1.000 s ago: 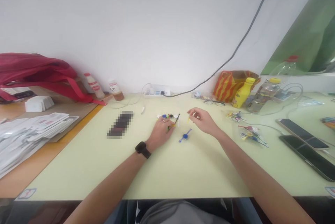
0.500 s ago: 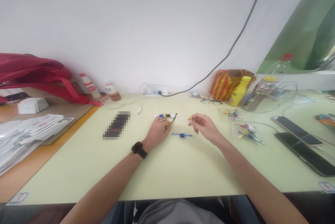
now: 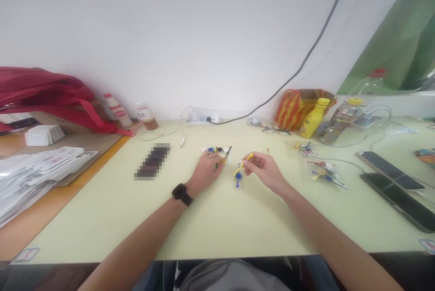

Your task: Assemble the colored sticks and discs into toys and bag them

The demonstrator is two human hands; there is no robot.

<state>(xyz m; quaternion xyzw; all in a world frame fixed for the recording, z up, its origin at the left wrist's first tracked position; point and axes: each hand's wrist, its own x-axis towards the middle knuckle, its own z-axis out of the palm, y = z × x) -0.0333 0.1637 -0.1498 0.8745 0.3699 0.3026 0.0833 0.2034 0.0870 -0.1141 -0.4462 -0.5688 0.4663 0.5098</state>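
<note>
Presently, the front edge of the pale table (image 3: pixel 217 232) lies nearest the person. At far right are two phones (image 3: pixel 396 201) and, inboard of these, a clear packet (image 3: pixel 328 174) of coloured parts. A black watch (image 3: pixel 182 195) is fitted to the left wrist. The blue piece (image 3: pixel 238 176), a disc with two narrow arms, rests on the table between the left hand (image 3: pixel 204 168) and the right hand (image 3: pixel 265 171), one arm directed toward the person, the other away. The right hand is closed to a pinch: thumb and fingers hold a yellow stick (image 3: pixel 250 157), tilted, its lower end at the blue piece; contact between the two cannot be confirmed. The left hand is palm down, fingers slightly bent; whether it grips anything cannot be determined. Just beyond its fingers are small discs (image 3: pixel 225 150) and a black stick (image 3: pixel 229 153). Farther back stand a power strip (image 3: pixel 201 121), a yellow bottle (image 3: pixel 314 119) and a striped bag (image 3: pixel 288 112), the bag near the white wall (image 3: pixel 170 32).
</note>
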